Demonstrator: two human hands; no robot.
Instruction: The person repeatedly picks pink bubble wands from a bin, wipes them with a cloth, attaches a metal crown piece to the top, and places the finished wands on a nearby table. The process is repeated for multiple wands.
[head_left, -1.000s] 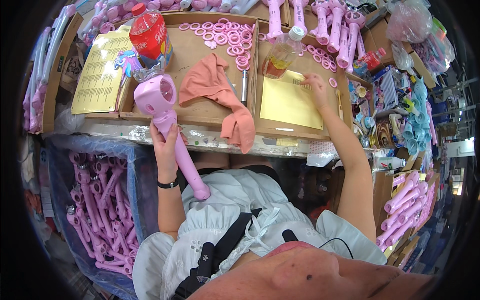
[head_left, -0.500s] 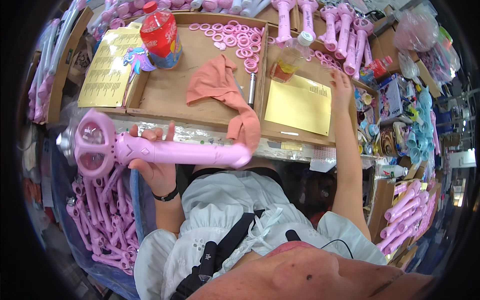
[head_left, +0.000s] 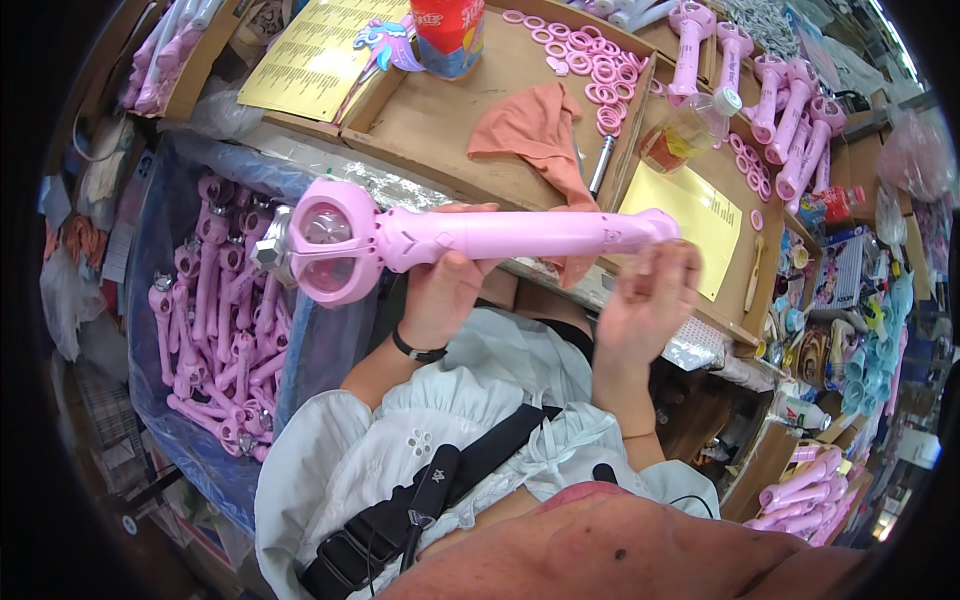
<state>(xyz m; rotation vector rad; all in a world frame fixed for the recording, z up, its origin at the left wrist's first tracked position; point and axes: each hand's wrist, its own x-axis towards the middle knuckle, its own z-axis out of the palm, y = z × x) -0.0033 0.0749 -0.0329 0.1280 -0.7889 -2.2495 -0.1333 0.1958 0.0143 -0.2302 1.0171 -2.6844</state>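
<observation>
My left hand (head_left: 445, 295) grasps the pink plastic wand (head_left: 500, 234), its round head (head_left: 330, 243) left of my grip. My right hand (head_left: 650, 300) blurs near its tail (head_left: 655, 224); closure unclear. Caution: left-grip slack could let the head tip.

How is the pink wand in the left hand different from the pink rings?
The pink wand is long with a bulging head, while the pink rings are small hoops with open middles. The wand is held up in the left hand; the rings lie loose in the cardboard trays. The wand has a silvery end piece; the rings show none. Both are pink.
</observation>
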